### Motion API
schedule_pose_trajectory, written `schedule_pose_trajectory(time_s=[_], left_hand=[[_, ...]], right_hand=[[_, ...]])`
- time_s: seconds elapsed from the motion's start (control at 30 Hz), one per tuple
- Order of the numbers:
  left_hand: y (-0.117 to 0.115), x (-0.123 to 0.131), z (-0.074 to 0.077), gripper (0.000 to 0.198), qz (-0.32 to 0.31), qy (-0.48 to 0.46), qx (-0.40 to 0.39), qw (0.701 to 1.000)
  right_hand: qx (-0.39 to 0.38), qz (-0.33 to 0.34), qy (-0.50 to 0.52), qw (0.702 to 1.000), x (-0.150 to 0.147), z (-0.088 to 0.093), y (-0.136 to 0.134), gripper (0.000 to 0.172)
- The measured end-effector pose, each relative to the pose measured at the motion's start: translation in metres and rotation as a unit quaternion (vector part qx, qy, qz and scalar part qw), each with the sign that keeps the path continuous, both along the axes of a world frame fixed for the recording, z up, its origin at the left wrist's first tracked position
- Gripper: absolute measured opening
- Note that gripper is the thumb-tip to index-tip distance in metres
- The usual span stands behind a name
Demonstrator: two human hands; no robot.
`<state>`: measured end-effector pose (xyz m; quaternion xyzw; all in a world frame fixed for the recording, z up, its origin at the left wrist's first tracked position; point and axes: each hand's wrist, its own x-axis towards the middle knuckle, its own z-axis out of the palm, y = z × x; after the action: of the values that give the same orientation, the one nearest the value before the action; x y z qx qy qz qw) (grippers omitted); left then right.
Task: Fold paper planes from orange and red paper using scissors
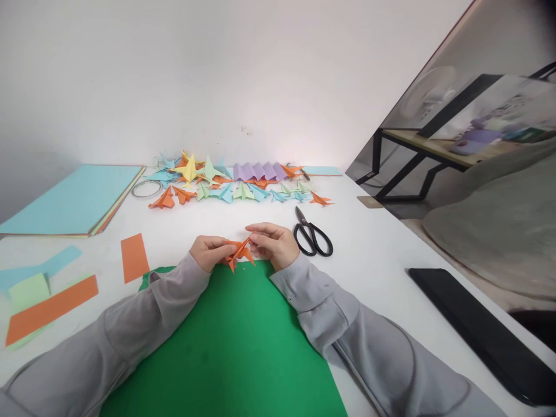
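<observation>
An orange folded paper plane [241,251] with pointed wings is held between both hands, just above the far edge of a green sheet [226,336]. My left hand [211,251] pinches its left side between thumb and fingers. At its other end, my right hand [274,244] grips the narrow tip with thumb and fingertips. Black-handled scissors [311,234] lie to the right of my right hand, blades pointing away. Beyond the hands, several folded paper pieces in orange, green, blue and yellow, such as a yellow one [190,169], line the wall side.
A stack of coloured sheets [73,197] lies at the far left. Orange paper strips [134,258] and blue and green scraps [30,292] are nearer. A wire coil [146,189] sits by the stack. Purple pleated paper [259,171] stands at the back. A long black object [469,324] lies right.
</observation>
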<state>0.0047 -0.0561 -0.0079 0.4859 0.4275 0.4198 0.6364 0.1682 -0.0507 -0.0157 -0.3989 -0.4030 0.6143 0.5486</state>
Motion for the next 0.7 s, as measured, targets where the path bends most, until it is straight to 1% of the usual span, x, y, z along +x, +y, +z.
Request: schedule_pose_trajectory(time_s=[0.17, 0.23, 0.27, 0.3, 0.33, 0.37, 0.4, 0.43, 0.47, 0.5, 0.53, 0.57, 0.7], left_hand=[[-0.005, 0.006, 0.000, 0.011, 0.030, 0.014, 0.015, 0.999], [-0.004, 0.007, 0.000, 0.012, 0.042, 0.014, 0.012, 0.999], [-0.003, 0.007, -0.001, 0.013, 0.050, 0.013, 0.009, 0.999], [-0.002, 0.007, -0.002, 0.014, 0.059, 0.009, 0.004, 0.998], [-0.001, 0.007, -0.002, 0.015, 0.070, 0.004, -0.003, 0.998], [0.000, 0.006, -0.003, 0.016, 0.081, -0.001, -0.008, 0.997], [0.000, 0.006, -0.004, 0.017, 0.093, -0.005, -0.012, 0.996], [0.001, 0.006, -0.004, 0.017, 0.103, -0.008, -0.014, 0.995], [0.001, 0.007, -0.005, 0.017, 0.111, -0.009, -0.015, 0.994], [0.000, 0.007, -0.005, 0.016, 0.118, -0.009, -0.014, 0.993], [0.000, 0.008, -0.005, 0.015, 0.125, -0.009, -0.011, 0.992], [-0.001, 0.009, -0.005, 0.015, 0.131, -0.009, -0.008, 0.991], [-0.003, 0.012, -0.004, 0.014, 0.147, -0.014, -0.007, 0.989]], right_hand=[[0.049, -0.031, -0.033, 0.998, -0.003, 0.001, -0.003, 0.039], [0.094, -0.055, -0.064, 0.992, -0.004, 0.003, -0.008, 0.036], [0.130, -0.087, -0.094, 0.983, -0.005, 0.005, -0.012, 0.031], [0.174, -0.127, -0.133, 0.967, -0.006, 0.006, -0.016, 0.024], [0.227, -0.177, -0.185, 0.940, -0.007, 0.007, -0.021, 0.017], [0.283, -0.219, -0.243, 0.902, -0.009, 0.007, -0.026, 0.010], [0.336, -0.240, -0.299, 0.860, -0.011, 0.007, -0.030, 0.006], [0.378, -0.241, -0.348, 0.823, -0.013, 0.005, -0.034, 0.004], [0.407, -0.230, -0.388, 0.794, -0.016, 0.003, -0.037, 0.003], [0.423, -0.215, -0.423, 0.772, -0.019, 0.001, -0.039, 0.005], [0.430, -0.201, -0.452, 0.755, -0.023, -0.002, -0.040, 0.008], [0.427, -0.200, -0.469, 0.747, -0.025, -0.004, -0.039, 0.009], [0.403, -0.235, -0.483, 0.741, -0.031, -0.011, -0.033, 0.009]])
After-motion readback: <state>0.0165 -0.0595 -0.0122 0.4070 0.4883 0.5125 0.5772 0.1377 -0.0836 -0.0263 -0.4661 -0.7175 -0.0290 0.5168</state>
